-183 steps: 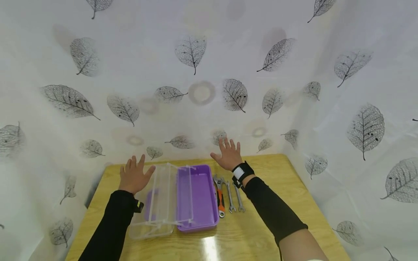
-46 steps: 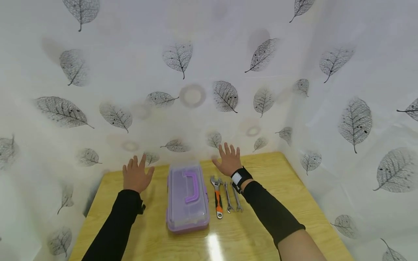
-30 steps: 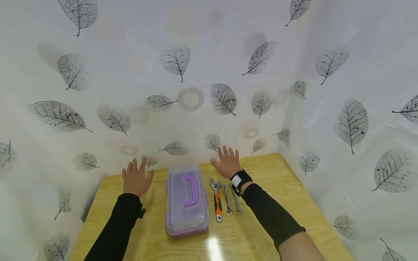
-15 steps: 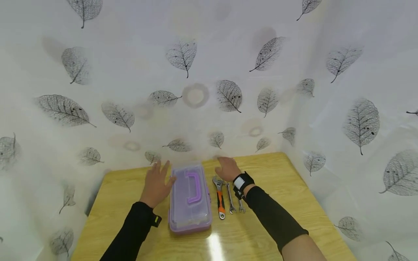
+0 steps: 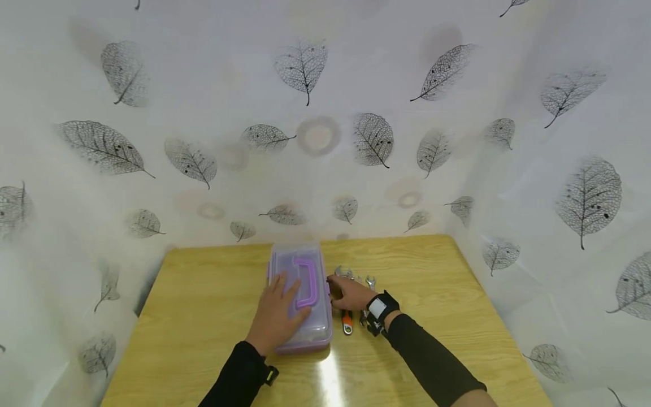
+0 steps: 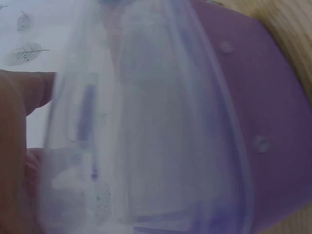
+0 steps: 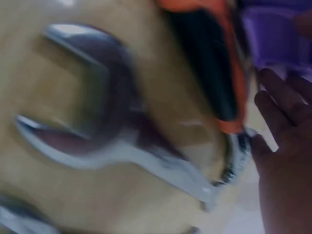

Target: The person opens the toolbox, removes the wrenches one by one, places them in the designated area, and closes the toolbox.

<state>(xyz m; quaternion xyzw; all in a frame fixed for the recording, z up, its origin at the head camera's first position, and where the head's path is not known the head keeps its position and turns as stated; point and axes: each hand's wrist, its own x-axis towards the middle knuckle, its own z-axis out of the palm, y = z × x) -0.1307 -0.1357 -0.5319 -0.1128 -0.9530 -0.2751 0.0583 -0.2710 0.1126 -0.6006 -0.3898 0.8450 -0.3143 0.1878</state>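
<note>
A purple toolbox (image 5: 319, 319) with a clear lid and purple carry handle (image 5: 311, 282) lies closed on the table. My left hand (image 5: 277, 314) is on the lid, fingers stretched towards the handle. The left wrist view shows the lid (image 6: 151, 107) and purple base (image 6: 273, 107) close up, blurred. At the box's right side is my right hand (image 5: 352, 293), fingers bent towards it. In the right wrist view its fingertips are by a purple latch (image 7: 278, 36); whether they touch is unclear. Beneath that hand lies an orange-and-black adjustable wrench (image 5: 347, 323), partly hidden.
Two silver open-ended wrenches, one showing its end (image 5: 370, 281), lie right of the adjustable wrench, partly covered by my right hand. One wrench jaw end looms large in the right wrist view. A leaf-patterned curtain (image 5: 229, 73) surrounds the wooden table (image 5: 213, 316) behind and at the sides.
The toolbox stood open about six seconds ago and is closed in the later frames. Both hands have come in from the table's back area, the left onto the lid, the right to its side.
</note>
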